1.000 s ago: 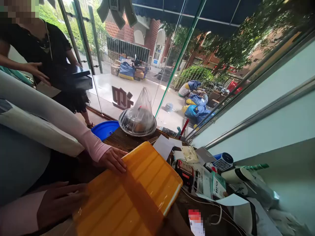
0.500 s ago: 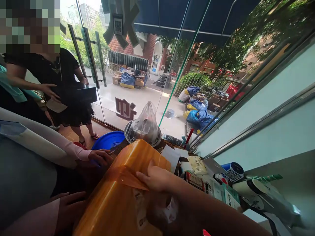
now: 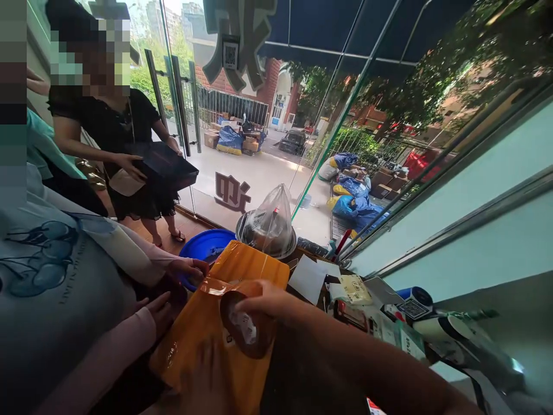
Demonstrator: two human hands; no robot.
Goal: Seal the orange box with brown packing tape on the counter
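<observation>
Orange taped parcel (image 3: pixel 224 340), glossy, tilted on the counter, brown tape roll (image 3: pixel 247 325) against its face

A single camera sits on the person's head, looking forward and down across a cluttered wooden counter (image 3: pixel 302 253) toward a glass shopfront (image 3: pixel 268 144) and the street beyond. It is close to the work: the person's right hand (image 3: pixel 263 300) and forearm enter from the lower right and fill much of the bottom, with the orange parcel (image 3: pixel 220 334) just under the lens. The wide lens bends the window frame at right. There is no second view to compare.
</observation>
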